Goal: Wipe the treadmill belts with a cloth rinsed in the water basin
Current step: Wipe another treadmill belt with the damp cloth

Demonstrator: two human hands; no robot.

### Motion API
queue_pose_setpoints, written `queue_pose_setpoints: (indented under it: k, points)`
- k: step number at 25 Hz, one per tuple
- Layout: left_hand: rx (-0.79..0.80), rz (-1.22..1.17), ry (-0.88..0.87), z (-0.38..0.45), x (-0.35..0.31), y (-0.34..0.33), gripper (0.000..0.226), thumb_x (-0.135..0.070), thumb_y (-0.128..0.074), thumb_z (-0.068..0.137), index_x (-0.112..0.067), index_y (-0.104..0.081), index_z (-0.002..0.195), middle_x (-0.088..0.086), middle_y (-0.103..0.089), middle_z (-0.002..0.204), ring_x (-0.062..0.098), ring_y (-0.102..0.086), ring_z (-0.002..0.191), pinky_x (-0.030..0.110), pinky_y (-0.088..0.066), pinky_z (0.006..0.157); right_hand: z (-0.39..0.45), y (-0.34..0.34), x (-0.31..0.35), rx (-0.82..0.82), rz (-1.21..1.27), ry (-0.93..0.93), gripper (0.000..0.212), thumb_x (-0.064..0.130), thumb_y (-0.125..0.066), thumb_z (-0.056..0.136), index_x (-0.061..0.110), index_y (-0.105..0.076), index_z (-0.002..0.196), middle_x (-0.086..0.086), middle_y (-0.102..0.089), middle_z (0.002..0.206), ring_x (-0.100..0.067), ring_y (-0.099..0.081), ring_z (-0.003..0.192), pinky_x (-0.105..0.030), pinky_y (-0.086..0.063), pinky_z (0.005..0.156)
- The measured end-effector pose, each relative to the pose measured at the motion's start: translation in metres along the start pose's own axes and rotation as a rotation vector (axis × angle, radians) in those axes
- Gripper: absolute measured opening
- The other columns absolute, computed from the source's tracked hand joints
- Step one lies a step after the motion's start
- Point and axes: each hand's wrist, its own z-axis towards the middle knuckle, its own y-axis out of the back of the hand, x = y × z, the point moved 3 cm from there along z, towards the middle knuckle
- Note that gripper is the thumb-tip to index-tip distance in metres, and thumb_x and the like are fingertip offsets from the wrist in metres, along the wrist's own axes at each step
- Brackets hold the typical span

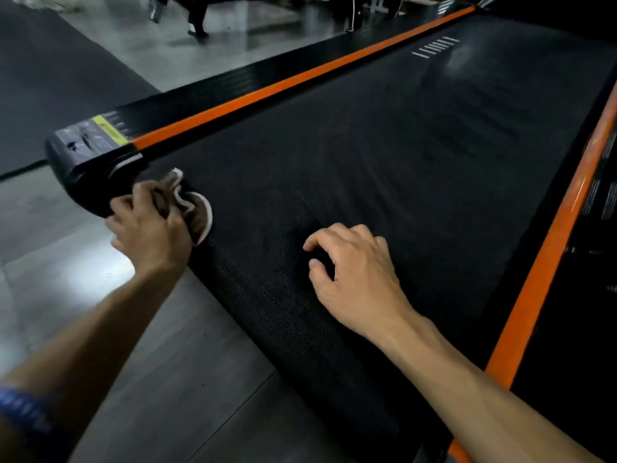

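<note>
A wide black treadmill belt [384, 155] runs from the near edge up to the right. A brown cloth with a white hem [197, 212] lies bunched on the belt's rear left corner. My left hand [150, 225] grips the cloth and presses it onto the belt beside the black end cap [90, 162]. My right hand [354, 272] rests on the middle of the belt with its fingers loosely curled, holding nothing. The water basin is not in view.
Orange side rails [267, 90] [547, 262] border the belt on both sides. Grey floor tiles [167, 379] lie to the left, a dark rubber mat [50, 78] beyond them. Legs of other gym equipment [200, 15] stand at the top.
</note>
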Motion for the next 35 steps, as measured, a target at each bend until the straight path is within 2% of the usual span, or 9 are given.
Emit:
queue_pose_setpoints:
  k: [2, 7, 17, 24, 28, 30, 32, 34, 35]
  points:
    - [0.004, 0.017, -0.007, 0.022, -0.001, -0.007, 0.03, -0.022, -0.048, 0.091, -0.024, -0.049, 0.121, 0.017, -0.038, 0.133, 0.039, -0.036, 0.124, 0.051, -0.029, 0.103, 0.002, 0.0, -0.003, -0.011, -0.028, -0.01, 0.023, 0.033, -0.05, 0.095, 0.032, -0.058, 0.118, 0.019, -0.055, 0.119, -0.009, -0.042, 0.113, -0.032, -0.03, 0.098]
    - [-0.044, -0.133, 0.302, 0.05, 0.005, -0.005, 0.038, -0.018, -0.04, 0.096, -0.015, -0.04, 0.134, 0.017, -0.032, 0.143, 0.037, -0.031, 0.132, 0.04, -0.028, 0.107, 0.003, 0.001, -0.004, -0.028, -0.042, -0.026, 0.024, 0.032, -0.05, 0.095, 0.032, -0.058, 0.117, 0.018, -0.057, 0.117, -0.01, -0.044, 0.11, -0.032, -0.03, 0.096]
    - [0.075, -0.426, 0.076, -0.089, 0.01, 0.008, 0.031, -0.019, -0.049, 0.091, -0.017, -0.049, 0.121, 0.012, -0.044, 0.119, 0.023, -0.047, 0.102, 0.034, -0.041, 0.09, 0.007, 0.004, -0.007, -0.098, -0.029, -0.031, 0.025, 0.024, -0.05, 0.095, 0.026, -0.06, 0.118, 0.009, -0.059, 0.119, -0.017, -0.05, 0.108, -0.037, -0.037, 0.097]
    - [0.316, -0.523, -0.038, -0.254, -0.016, 0.04, 0.022, -0.04, -0.044, 0.094, -0.044, -0.042, 0.115, -0.006, -0.037, 0.114, 0.018, -0.048, 0.105, 0.046, -0.049, 0.091, 0.002, 0.015, -0.014, -0.182, 0.056, -0.082, 0.024, 0.019, -0.052, 0.093, 0.023, -0.061, 0.115, 0.004, -0.059, 0.116, -0.021, -0.05, 0.108, -0.036, -0.038, 0.092]
    - [0.505, -0.47, -0.15, -0.306, -0.029, 0.059, 0.026, -0.041, -0.051, 0.09, -0.048, -0.04, 0.112, -0.016, -0.034, 0.113, 0.011, -0.048, 0.106, 0.039, -0.049, 0.089, -0.013, 0.016, 0.0, -0.136, 0.102, -0.03, 0.02, 0.017, -0.055, 0.091, 0.023, -0.065, 0.108, 0.005, -0.062, 0.113, -0.022, -0.053, 0.107, -0.04, -0.044, 0.094]
    - [0.667, -0.512, -0.017, -0.292, -0.031, 0.063, 0.03, -0.048, -0.059, 0.081, -0.048, -0.049, 0.109, -0.019, -0.042, 0.116, 0.008, -0.053, 0.107, 0.035, -0.047, 0.094, -0.029, 0.031, 0.009, -0.04, 0.264, 0.069, 0.013, 0.024, -0.06, 0.091, 0.026, -0.068, 0.101, 0.01, -0.066, 0.105, -0.013, -0.058, 0.101, -0.037, -0.047, 0.09]
    - [0.887, -0.75, 0.252, -0.274, -0.035, 0.073, 0.035, -0.048, -0.063, 0.078, -0.04, -0.062, 0.112, -0.003, -0.06, 0.123, 0.015, -0.061, 0.111, 0.039, -0.046, 0.099, -0.058, 0.047, 0.022, 0.268, 0.473, 0.225, 0.017, 0.04, -0.064, 0.09, 0.031, -0.067, 0.104, 0.013, -0.067, 0.102, -0.004, -0.061, 0.099, -0.034, -0.05, 0.088]
    - [1.087, -0.962, 0.473, -0.259, -0.041, 0.088, 0.037, -0.037, -0.051, 0.087, -0.024, -0.069, 0.117, 0.011, -0.069, 0.118, 0.027, -0.064, 0.112, 0.046, -0.049, 0.097, -0.093, 0.05, 0.025, 0.524, 0.341, 0.365, 0.038, 0.054, -0.065, 0.086, 0.037, -0.06, 0.119, 0.017, -0.059, 0.117, -0.004, -0.054, 0.111, -0.031, -0.046, 0.095]
    - [1.155, -0.989, 0.504, -0.252, -0.042, 0.098, 0.039, -0.035, -0.045, 0.089, -0.023, -0.069, 0.117, 0.013, -0.07, 0.116, 0.031, -0.065, 0.111, 0.049, -0.051, 0.094, -0.107, 0.047, 0.02, 0.541, 0.207, 0.421, 0.043, 0.053, -0.067, 0.084, 0.039, -0.056, 0.123, 0.018, -0.052, 0.124, -0.008, -0.048, 0.115, -0.031, -0.042, 0.098]
